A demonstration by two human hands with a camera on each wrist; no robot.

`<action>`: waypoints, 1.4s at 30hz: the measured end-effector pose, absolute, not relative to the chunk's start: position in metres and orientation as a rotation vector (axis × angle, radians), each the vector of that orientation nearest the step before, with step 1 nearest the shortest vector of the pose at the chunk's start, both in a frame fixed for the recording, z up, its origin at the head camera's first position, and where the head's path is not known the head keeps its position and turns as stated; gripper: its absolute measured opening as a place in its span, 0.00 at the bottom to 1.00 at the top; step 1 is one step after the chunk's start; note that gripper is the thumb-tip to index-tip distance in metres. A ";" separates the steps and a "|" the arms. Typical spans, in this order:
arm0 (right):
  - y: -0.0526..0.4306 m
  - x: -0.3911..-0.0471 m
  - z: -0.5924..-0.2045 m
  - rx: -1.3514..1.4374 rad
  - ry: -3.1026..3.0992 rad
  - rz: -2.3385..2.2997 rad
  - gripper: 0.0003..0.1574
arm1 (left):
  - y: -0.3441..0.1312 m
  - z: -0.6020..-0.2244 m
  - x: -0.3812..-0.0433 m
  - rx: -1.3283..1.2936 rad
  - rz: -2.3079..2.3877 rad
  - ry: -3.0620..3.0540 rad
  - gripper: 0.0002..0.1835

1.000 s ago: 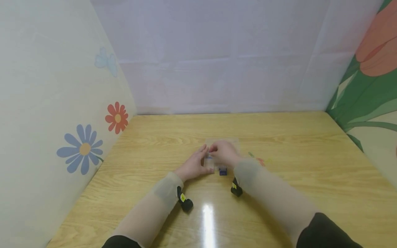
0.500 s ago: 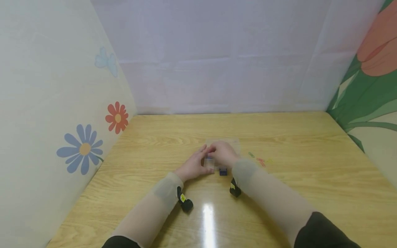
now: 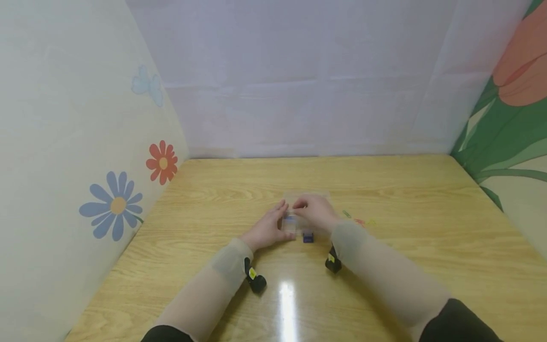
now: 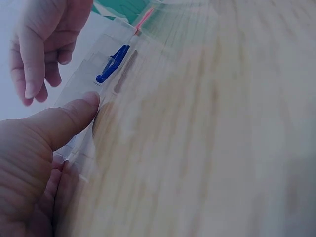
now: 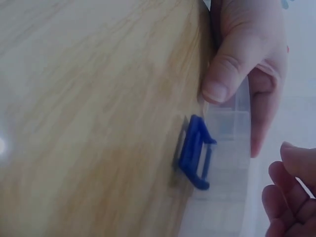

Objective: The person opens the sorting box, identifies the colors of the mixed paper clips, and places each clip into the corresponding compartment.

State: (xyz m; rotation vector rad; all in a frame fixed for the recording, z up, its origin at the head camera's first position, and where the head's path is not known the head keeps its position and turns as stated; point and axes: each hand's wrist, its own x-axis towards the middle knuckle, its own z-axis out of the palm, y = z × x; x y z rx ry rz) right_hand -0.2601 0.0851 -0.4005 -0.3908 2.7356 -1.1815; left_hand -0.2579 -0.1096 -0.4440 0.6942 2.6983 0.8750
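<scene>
A clear plastic box (image 3: 290, 228) with compartments and a blue latch (image 3: 308, 237) lies in the middle of the table. My left hand (image 3: 267, 229) grips its left end, with the thumb against the front wall (image 4: 74, 116) and the fingers behind, partly hidden. Something bluish shows in the left compartment, too small to make out. Over the box hovers my right hand (image 3: 317, 212), fingers loosely bent. In the right wrist view, that right hand (image 5: 296, 190) shows a gap between thumb and fingers and nothing held. The blue latch (image 5: 191, 148) juts from the box's front.
Right of the box lie small paper clips: a green one (image 3: 346, 213), red ones (image 3: 360, 221) and a yellow one (image 3: 372, 222). A white backdrop (image 3: 316, 95) stands behind the table (image 3: 239, 180). Each wrist carries a small black camera (image 3: 256, 282).
My right hand has drawn back a little to the right from the left compartment, and its wrist now covers part of the red clips. The left hand and the box stay put.
</scene>
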 end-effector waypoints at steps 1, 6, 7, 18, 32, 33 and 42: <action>0.088 -0.259 -0.399 -0.395 2.733 -1.187 0.09 | -0.109 -0.444 -0.258 0.692 0.875 2.700 0.55; 0.105 -0.259 -0.398 -0.369 2.733 -1.176 0.13 | -0.108 -0.445 -0.258 0.679 0.867 2.705 0.56; 0.109 -0.259 -0.397 -0.358 2.729 -1.176 0.13 | -0.108 -0.445 -0.258 0.678 0.865 2.707 0.56; 0.147 -0.252 -0.393 -0.236 2.693 -1.226 0.15 | -0.108 -0.449 -0.262 0.694 0.891 2.715 0.57; 0.190 -0.240 -0.397 -0.136 2.655 -1.289 0.18 | -0.110 -0.450 -0.264 0.702 0.920 2.709 0.57; 0.193 -0.239 -0.397 -0.125 2.648 -1.291 0.19 | -0.110 -0.449 -0.264 0.701 0.920 2.707 0.57; 0.213 -0.232 -0.401 -0.068 2.648 -1.235 0.18 | -0.108 -0.448 -0.262 0.674 0.912 2.699 0.57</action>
